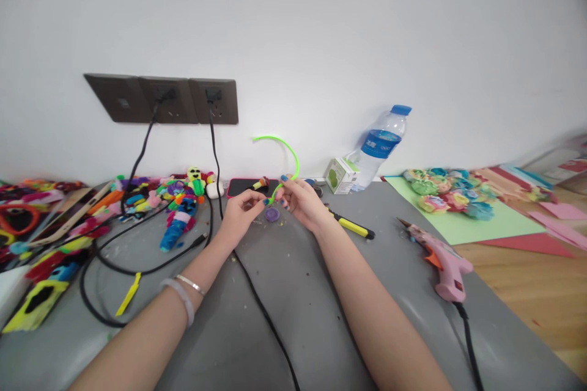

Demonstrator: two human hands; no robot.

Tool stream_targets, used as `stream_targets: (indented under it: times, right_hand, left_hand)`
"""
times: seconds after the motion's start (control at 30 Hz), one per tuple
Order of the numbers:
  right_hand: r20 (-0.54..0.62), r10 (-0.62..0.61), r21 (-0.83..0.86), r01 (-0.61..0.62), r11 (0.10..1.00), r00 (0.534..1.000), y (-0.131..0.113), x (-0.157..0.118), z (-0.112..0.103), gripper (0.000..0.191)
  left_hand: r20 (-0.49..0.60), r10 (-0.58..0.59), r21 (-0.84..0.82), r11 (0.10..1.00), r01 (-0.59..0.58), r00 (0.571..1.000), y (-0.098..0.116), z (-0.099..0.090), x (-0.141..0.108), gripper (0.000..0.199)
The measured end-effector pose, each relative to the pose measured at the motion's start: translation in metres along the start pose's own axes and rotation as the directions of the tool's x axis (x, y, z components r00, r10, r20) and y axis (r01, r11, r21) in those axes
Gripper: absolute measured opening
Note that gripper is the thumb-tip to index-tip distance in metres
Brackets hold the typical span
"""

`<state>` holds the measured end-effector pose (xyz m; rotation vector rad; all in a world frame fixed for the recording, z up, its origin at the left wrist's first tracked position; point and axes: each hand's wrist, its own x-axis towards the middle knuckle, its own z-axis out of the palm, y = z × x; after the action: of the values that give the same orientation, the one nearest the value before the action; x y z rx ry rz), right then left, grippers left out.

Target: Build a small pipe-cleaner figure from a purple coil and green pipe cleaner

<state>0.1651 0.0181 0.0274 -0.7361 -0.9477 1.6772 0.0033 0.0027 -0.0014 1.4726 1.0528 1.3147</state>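
Note:
A bright green pipe cleaner (293,156) is held between my two hands, its long free end curving up and to the left against the wall. My left hand (244,211) pinches the lower end with thumb and finger. Close beside it, my right hand (300,198) grips the same pipe cleaner a little higher up. Just below the fingertips, a small round purple piece (272,214) rests on the grey table (284,293). Behind my hands lies a dark phone with a red edge (239,186), with a small colourful piece on it.
Colourful pipe-cleaner figures (177,226) crowd the left side among black cables (151,269). A yellow utility knife (352,226), small box (342,175), water bottle (378,145) and pink glue gun (443,259) stand or lie rightward. Paper flowers (452,189) sit on green paper (509,227).

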Motion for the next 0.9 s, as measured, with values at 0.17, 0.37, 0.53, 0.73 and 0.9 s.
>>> stream_targets:
  times: [0.17,0.37,0.53,0.73,0.9]
  right_hand:
    - [0.029,0.006,-0.015,-0.005,1.000,1.000,0.000,-0.001,0.000,0.033]
    - [-0.033,-0.048,0.042,0.049,0.998,0.998,0.000,0.001,-0.001,0.036]
    - [-0.090,-0.041,0.074,0.048,0.996,0.995,-0.001,0.001,-0.001,0.039]
    - [-0.081,-0.035,0.090,0.042,0.995,0.996,-0.001,0.001,-0.001,0.040]
    - [-0.077,-0.030,0.088,0.037,0.995,0.997,-0.001,0.001,-0.001,0.040]
  left_hand:
    - [0.039,-0.015,0.009,1.000,0.014,0.999,0.000,0.000,0.000,0.015]
    - [-0.078,-0.019,-0.023,1.000,0.017,0.997,-0.006,-0.002,0.002,0.017]
    - [-0.185,-0.052,-0.080,0.996,0.037,0.981,-0.010,-0.003,0.004,0.020]
    - [-0.168,-0.025,-0.104,0.995,0.007,0.985,-0.010,-0.003,0.004,0.018]
    - [-0.143,-0.003,-0.090,0.996,-0.010,0.990,-0.011,-0.003,0.003,0.013]
